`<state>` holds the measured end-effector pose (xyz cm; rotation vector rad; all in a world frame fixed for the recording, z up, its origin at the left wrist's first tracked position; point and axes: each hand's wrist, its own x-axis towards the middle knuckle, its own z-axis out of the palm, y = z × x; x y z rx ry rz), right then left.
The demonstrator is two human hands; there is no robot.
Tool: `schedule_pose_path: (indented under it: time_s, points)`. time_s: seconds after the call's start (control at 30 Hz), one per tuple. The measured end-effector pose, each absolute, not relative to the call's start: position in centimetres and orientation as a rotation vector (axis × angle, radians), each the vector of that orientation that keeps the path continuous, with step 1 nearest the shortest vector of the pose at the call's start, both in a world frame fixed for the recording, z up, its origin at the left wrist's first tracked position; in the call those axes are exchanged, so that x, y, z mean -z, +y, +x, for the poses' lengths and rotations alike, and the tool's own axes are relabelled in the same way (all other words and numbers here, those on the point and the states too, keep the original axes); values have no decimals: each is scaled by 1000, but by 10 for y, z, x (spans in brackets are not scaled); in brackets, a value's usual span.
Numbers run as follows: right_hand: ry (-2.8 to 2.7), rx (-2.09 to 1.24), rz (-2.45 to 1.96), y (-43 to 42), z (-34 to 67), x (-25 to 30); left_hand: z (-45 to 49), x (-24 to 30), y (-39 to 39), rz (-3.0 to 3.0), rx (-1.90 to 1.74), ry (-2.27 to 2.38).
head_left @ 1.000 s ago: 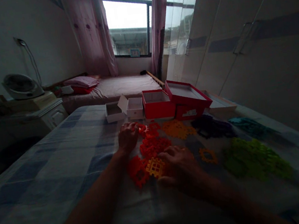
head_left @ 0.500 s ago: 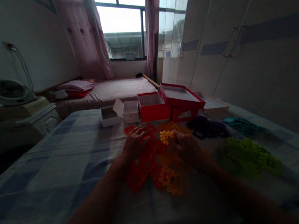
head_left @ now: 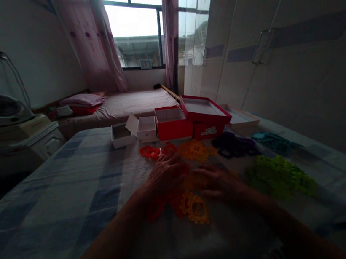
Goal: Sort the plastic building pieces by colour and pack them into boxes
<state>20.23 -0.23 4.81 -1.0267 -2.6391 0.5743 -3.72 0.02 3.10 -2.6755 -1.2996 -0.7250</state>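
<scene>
The left hand (head_left: 166, 173) lies palm down over a heap of flat, notched, bright red plastic pieces (head_left: 150, 151), its fingers slightly bent and close together; whether they have hold of one cannot be told, since the palm side is hidden; red shows beyond, beside and nearer than this hand.

The right hand (head_left: 220, 182) is just beside it over orange pieces, its thumb apart from its other fingers; the view is dark and blurred there, so I cannot tell whether they grip anything; a square, open-centred orange plastic piece (head_left: 198, 208) lies on the near side, between the two hands.

Beyond the right hand is a pile of notched orange plastic pieces (head_left: 197, 149); to its right come a dark purple pile (head_left: 235, 144) and a teal pile (head_left: 275, 141), with a lime-green pile (head_left: 281, 177) nearer; all rest on the surface (head_left: 73, 193), covered in blue-and-white checked cloth; behind them stand two small white boxes (head_left: 123, 141), an open red box (head_left: 175, 130) and a tilted red tray (head_left: 209, 117).
</scene>
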Motion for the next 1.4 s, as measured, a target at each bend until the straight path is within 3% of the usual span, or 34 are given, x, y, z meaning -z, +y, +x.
schedule_pose_path:
  time_s: [0.27,0.53,0.67,0.93,1.13,1.4]
  points:
    - [-2646,-339,-937,-1,199,-32,-46,-33,0,-2613,584,-1451]
    - [-2277,-713,-1199,2,205,-45,-57,-39,4,-2490,560,-1572]
    - [-2150,-742,-1256,23,199,-53,-59,-36,6,-2476,565,-1601]
    - [-2219,-316,-1272,53,169,-74,-59,-34,7,-2479,598,-1623]
    - [-2686,-820,-817,-24,196,-55,-61,-28,10,-2441,608,-1624]
    - [-2645,-692,-882,-24,208,-32,-60,-30,10,-2470,640,-1659]
